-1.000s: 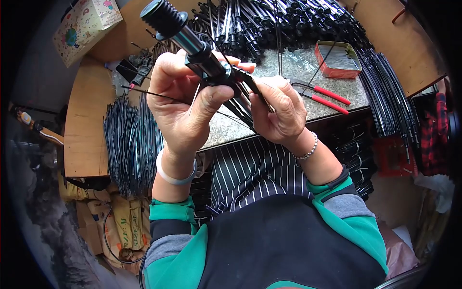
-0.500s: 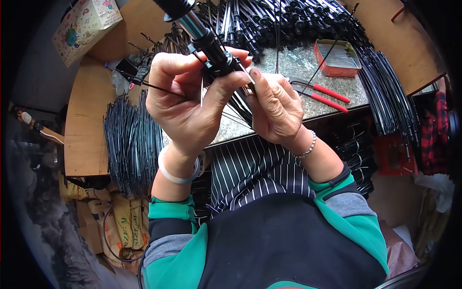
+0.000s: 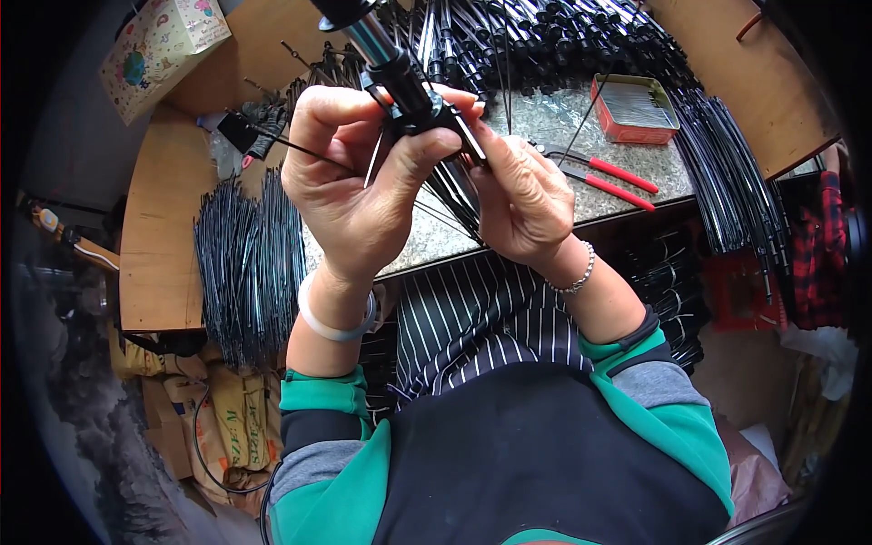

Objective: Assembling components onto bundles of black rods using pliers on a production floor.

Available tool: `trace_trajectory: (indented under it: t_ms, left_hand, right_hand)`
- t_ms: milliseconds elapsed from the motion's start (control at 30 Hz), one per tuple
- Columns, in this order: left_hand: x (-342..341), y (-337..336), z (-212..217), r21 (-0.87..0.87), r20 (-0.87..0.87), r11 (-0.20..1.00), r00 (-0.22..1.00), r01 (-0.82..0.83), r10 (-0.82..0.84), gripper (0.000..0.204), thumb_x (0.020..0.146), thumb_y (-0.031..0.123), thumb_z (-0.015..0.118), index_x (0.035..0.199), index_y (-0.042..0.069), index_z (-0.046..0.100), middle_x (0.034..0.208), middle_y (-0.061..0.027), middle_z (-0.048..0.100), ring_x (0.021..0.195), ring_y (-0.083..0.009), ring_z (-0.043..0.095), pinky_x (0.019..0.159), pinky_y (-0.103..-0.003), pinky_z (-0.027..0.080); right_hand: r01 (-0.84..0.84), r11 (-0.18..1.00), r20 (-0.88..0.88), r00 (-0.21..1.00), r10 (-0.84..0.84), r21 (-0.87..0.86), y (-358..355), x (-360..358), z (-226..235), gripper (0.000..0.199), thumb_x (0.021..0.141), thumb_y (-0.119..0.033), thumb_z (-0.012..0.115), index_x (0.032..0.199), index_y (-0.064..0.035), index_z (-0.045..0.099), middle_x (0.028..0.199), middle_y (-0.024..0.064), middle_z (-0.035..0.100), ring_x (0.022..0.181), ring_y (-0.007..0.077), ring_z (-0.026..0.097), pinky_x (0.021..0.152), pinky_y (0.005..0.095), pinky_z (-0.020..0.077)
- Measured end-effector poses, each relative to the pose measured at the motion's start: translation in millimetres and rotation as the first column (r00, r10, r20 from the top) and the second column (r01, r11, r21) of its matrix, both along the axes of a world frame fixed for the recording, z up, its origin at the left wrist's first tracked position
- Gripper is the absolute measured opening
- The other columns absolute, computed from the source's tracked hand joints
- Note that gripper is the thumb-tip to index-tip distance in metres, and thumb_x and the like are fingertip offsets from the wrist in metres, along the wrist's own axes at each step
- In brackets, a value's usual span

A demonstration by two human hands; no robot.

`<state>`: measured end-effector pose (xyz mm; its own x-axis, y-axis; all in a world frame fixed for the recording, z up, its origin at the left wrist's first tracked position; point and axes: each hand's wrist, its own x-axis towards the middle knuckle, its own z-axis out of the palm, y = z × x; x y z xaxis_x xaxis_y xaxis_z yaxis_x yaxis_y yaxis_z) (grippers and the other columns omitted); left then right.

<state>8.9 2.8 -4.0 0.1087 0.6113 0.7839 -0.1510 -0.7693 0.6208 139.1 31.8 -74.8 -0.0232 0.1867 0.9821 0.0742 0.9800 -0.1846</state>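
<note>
Above the counter (image 3: 549, 118), umbrella frame (image 3: 391, 77) held tilted — left hand (image 3: 359, 200) has fingers pinched round its black collar (image 3: 416, 111), right hand (image 3: 527, 204) fingers closed on a slim rib (image 3: 469, 141). Likely light: shaft (image 3: 373, 45) stiff, slick; ribs springy, bendable — best held by the collar, rib near its root. Beyond: red-handled pliers (image 3: 622, 194), red tin (image 3: 640, 136) of thin pins (image 3: 634, 104), piled frames (image 3: 581, 45) farthest.
</note>
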Motion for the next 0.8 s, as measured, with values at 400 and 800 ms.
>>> trace_trajectory:
  t_ms: [400, 800]
  left_hand:
    - [10, -2, -6, 0.052, 0.078, 0.986, 0.985, -0.161, 0.157, 0.035, 0.072, -0.015, 0.064, 0.098, -0.002, 0.043, 0.092, -0.0232, 0.062, 0.084, -0.0259, 0.065, 0.076, -0.035, 0.056]
    - [13, -5, -6, 0.066, 0.070, 0.962, 0.963, -0.265, 0.261, 0.033, 0.072, -0.011, 0.067, 0.097, -0.004, 0.046, 0.090, -0.0197, 0.063, 0.080, -0.0188, 0.065, 0.074, -0.029, 0.055]
  right_hand:
    - [0.046, 0.998, -0.032, 0.998, -0.045, 0.037, 5, -5, -3, 0.041, 0.072, 0.007, 0.061, 0.113, 0.0077, 0.054, 0.097, 0.0178, 0.063, 0.068, 0.0253, 0.062, 0.058, 0.0311, 0.0506]
    - [0.104, 0.995, 0.036, 0.994, -0.103, -0.009, -7, -9, -4, 0.049, 0.076, -0.002, 0.064, 0.120, 0.0092, 0.047, 0.101, 0.0212, 0.061, 0.082, 0.0301, 0.064, 0.065, 0.0338, 0.0525]
